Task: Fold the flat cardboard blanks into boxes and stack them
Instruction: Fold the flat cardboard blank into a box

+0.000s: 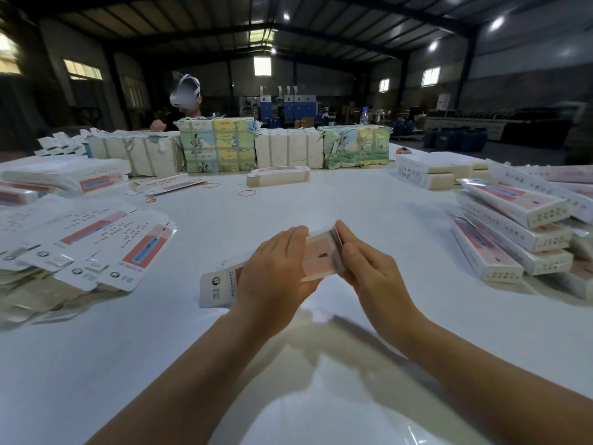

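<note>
Fingers of my left hand [278, 273] curl over the blank [316, 255], gripping its near side; my right hand [369, 268] pinches its far end. I hold it just above the counter [321, 200], between both grips.

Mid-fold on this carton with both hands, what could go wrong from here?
The left hand covers the middle of the carton, so a panel could crease off its score unseen. The finished stack at right lies fanned and uneven; adding another may make it slide. Loose rubber bands could get caught underneath.
</note>
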A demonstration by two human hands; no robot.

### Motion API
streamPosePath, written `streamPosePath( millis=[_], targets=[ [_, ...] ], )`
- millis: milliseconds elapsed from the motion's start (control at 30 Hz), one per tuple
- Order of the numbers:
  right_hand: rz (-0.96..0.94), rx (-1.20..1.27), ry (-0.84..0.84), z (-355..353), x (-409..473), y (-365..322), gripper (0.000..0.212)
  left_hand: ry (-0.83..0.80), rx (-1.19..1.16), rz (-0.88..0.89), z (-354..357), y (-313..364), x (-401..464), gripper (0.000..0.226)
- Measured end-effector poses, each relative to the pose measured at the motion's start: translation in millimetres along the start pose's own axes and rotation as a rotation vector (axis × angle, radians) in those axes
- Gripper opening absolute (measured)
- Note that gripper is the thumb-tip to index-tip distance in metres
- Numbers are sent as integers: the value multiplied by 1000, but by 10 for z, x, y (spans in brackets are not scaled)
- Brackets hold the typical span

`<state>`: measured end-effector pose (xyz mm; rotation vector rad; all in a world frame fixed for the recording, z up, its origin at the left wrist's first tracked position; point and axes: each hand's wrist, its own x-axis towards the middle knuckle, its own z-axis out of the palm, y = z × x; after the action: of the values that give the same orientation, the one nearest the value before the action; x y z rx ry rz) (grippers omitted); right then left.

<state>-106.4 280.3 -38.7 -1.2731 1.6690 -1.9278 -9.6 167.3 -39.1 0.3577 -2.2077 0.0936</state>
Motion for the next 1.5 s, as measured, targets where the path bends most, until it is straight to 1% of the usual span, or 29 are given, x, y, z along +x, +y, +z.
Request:
streamPosePath(
  millis=[33,100,133,200,267,567,700,867,967,1133,1267,1400,1500],
  targets=[
    [4,14,25,-9,9,-22,35,0,-1,8,1,-3,-3,61],
    [-21,2,59,-27,15,-10,25,0,-15,20,9,1,-5,62],
    [-24,12,75,-35,14,-3,25,-3,-29,20,11,3,-4,62],
    [-26,15,102,-53,18,7,40,-9,-54,21,10,0,0,62],
    [-63,-30,96,-60,24,20,46,-11,-66,19,4,-5,-1,61],
    [-114,-104,126,-64,30,12,37,5,-83,11,-7,13,-8,62],
    [-153,-243,135,-50,10,42,38,12,-70,15,7,16,-15,61],
    [-169,-359,184,-42,4,67,37,23,5,34,33,42,-7,60],
    [-132,-335,185,-54,7,57,37,26,39,48,42,49,-9,59],
    [-123,-301,152,-59,-3,38,41,80,116,58,44,63,3,58],
    [-205,-393,121,-34,-29,27,43,96,156,54,41,76,12,60],
    [-297,-515,117,-7,-47,13,45,130,196,54,35,107,18,56],
    [-324,-514,113,3,-53,5,45,174,226,52,18,137,34,50]
  ],
)
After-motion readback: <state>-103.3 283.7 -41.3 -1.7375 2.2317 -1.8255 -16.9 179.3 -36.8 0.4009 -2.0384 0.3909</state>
